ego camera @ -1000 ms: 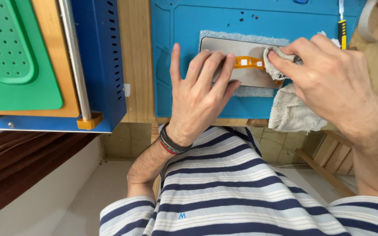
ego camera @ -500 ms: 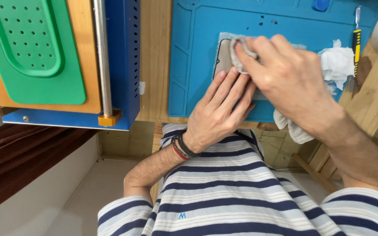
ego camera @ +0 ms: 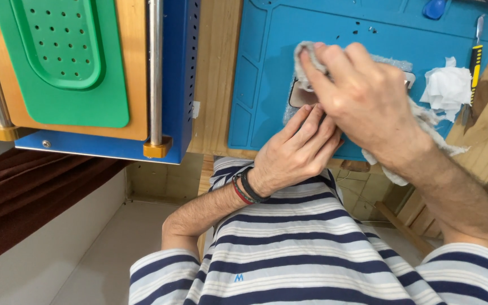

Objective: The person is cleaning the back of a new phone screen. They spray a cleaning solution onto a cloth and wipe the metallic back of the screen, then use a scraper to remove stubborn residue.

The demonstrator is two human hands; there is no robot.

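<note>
right hand (ego camera: 362, 96) grips a grey frayed cloth (ego camera: 306, 56) over a flat grey phone panel (ego camera: 299, 96); left hand (ego camera: 297, 149), fingers flat and open, pins it near the blue silicone mat (ego camera: 255, 73)'s front edge.

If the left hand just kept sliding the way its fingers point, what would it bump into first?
Probably the flat grey device on the blue mat, just beyond the left hand fingertips; the right hand with its cloth lies over it.

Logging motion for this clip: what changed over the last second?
The right hand slid its grey cloth from the right end of the flat device to its left end, covering the orange strip. The left hand stayed pressed at the device's near edge; the crumpled tissue and the cutter stayed put.
</note>
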